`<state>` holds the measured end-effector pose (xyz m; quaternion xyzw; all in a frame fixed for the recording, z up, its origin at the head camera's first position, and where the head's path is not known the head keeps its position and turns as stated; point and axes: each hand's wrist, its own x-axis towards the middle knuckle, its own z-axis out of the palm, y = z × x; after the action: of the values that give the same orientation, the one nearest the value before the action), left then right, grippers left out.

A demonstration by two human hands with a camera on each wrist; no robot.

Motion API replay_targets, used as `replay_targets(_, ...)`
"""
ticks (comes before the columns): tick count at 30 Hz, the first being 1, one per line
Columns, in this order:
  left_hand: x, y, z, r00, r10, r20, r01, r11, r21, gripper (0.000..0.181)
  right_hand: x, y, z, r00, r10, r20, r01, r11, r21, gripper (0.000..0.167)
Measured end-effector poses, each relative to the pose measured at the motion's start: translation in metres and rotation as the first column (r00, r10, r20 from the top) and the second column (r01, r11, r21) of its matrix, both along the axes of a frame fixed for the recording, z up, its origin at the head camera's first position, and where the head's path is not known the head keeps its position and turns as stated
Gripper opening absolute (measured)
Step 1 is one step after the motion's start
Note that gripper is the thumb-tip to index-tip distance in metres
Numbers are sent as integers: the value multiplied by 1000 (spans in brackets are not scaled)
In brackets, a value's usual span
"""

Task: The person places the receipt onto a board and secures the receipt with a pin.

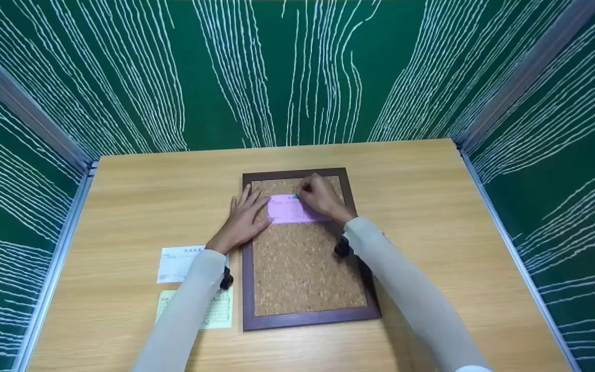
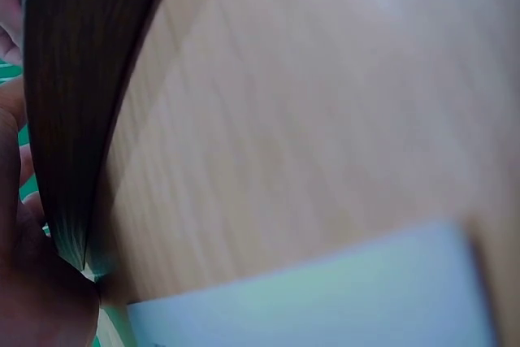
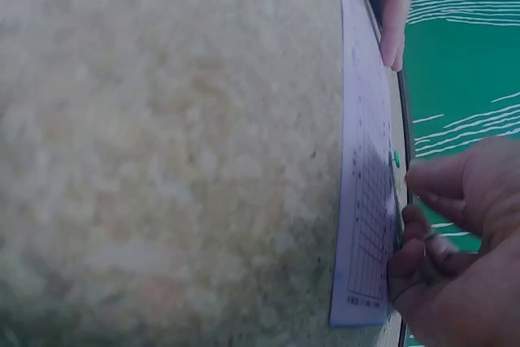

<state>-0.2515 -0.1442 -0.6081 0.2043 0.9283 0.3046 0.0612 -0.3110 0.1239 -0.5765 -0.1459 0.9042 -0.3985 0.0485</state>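
A pink printed slip (image 1: 288,211) lies on the upper part of a dark-framed cork board (image 1: 305,271). A green push pin (image 1: 296,196) stands at the slip's top edge; in the right wrist view the same pin (image 3: 396,158) shows apart from the fingertips. Loosely bent, the fingers of my right hand (image 1: 321,195) are just right of the pin and above the slip, with nothing seen in them. My left hand (image 1: 243,219) rests spread across the board's left frame, its thumb at the slip's lower left corner. That frame edge (image 2: 73,95) fills the left wrist view's left side.
Left of the board, a white printed slip (image 1: 173,263) lies above a pale green one (image 1: 217,312), both partly under my left arm. A small red-orange thing (image 1: 382,233) peeks out beside my right sleeve. Green panels with white lines (image 1: 308,72) enclose the wooden table (image 1: 137,206).
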Motion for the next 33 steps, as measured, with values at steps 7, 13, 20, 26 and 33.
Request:
replay_targets(7, 0, 0, 1, 1000, 0, 1, 0, 1000, 3, 69, -1, 2, 0, 999, 51, -3, -51, 998, 31, 14)
replay_targets(13, 0, -1, 1, 1000, 0, 8, 0, 1000, 3, 69, -1, 2, -5, 998, 60, -12, -60, 998, 36, 17)
replay_targets(20, -1, -1, -2, 1000, 4, 0, -4, 1000, 6, 69, -2, 2, -9, 998, 49, -39, -48, 998, 35, 15)
replay_targets(26, 0, -1, 0, 1000, 2, 20, -3, 1000, 12, 70, -1, 3, -11, 997, 43, -71, -41, 999, 28, 15)
replay_targets(33, 0, 0, 0, 1000, 1, 17, -1, 1000, 5, 70, 1, 3, -13, 993, 48, -108, -45, 999, 27, 17)
